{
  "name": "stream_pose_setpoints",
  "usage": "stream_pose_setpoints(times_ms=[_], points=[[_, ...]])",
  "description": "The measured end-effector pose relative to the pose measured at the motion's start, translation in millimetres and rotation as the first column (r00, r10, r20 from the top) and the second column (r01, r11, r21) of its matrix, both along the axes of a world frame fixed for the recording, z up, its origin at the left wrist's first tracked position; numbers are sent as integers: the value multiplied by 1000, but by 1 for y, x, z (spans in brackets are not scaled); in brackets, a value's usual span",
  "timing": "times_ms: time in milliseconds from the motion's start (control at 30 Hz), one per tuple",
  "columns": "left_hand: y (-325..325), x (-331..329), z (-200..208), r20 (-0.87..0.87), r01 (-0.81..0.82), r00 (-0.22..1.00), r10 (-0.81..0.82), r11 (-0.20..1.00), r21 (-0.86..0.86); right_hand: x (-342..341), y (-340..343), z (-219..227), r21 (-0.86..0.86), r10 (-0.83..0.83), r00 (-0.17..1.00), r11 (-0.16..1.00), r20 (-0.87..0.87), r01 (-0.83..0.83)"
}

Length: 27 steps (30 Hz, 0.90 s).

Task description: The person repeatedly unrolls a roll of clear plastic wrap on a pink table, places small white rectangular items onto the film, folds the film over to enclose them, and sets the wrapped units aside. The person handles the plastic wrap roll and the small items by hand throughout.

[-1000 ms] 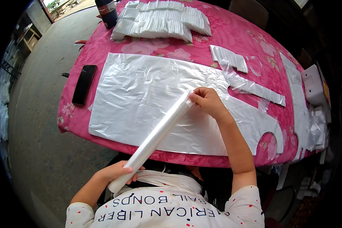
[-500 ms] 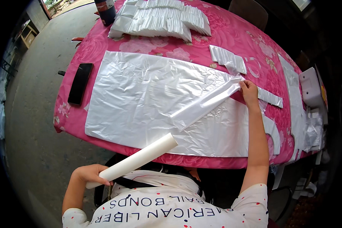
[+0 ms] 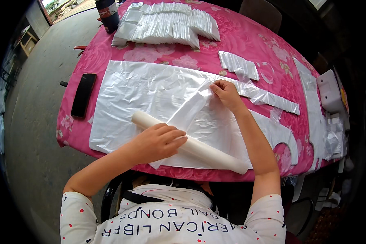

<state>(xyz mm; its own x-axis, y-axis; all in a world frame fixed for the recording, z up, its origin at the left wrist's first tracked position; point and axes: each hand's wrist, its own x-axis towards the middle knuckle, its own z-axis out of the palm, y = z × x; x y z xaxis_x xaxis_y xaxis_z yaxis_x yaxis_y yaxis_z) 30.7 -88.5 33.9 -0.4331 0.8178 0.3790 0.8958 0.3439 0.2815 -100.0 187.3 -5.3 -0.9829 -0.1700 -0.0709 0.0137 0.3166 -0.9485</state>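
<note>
My left hand [image 3: 160,140] is curled over the middle of a smooth white tube [image 3: 215,154], which lies slantwise across the near part of the table. With thumb and fingers pinched, my right hand [image 3: 225,91] grips the far end of a folded strip of thin white plastic film [image 3: 191,105]. The strip slopes down toward my left hand, and its near end passes under the tube and the hand. Beneath both lies a large, wrinkled, silvery-white plastic sheet or stack of bags [image 3: 128,101], spread over the pink flowered tablecloth [image 3: 148,52].
Several folded white packets [image 3: 166,26] are piled at the far side, beside a dark bottle [image 3: 107,16]. A black phone [image 3: 83,95] lies at the left edge. To the right are a short row of packets [image 3: 240,65], long plastic strips [image 3: 309,93] and a white container [image 3: 330,91].
My left hand has brought the tube from beside my body onto the plastic, turning it to the opposite slant. My right hand has moved left with the strip's end still pinched.
</note>
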Motion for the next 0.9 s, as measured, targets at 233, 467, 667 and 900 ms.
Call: stream_pose_setpoints(times_ms=[233,467,667,900], points=[[-13,26,-26,130,107,988,-77,966,-234,-6,0,1,6,26,995,1000,100,-27],[-8,41,-32,118,64,993,-22,930,-361,-6,1,6,-107,-43,992,993,122,56],[14,68,-45,86,-81,990,116,940,-331,71,-26,40,420,194,901,908,-387,-15],[31,88,-57,3,-199,978,210,929,-312,164,-43,34,621,435,844,767,-315,-163]])
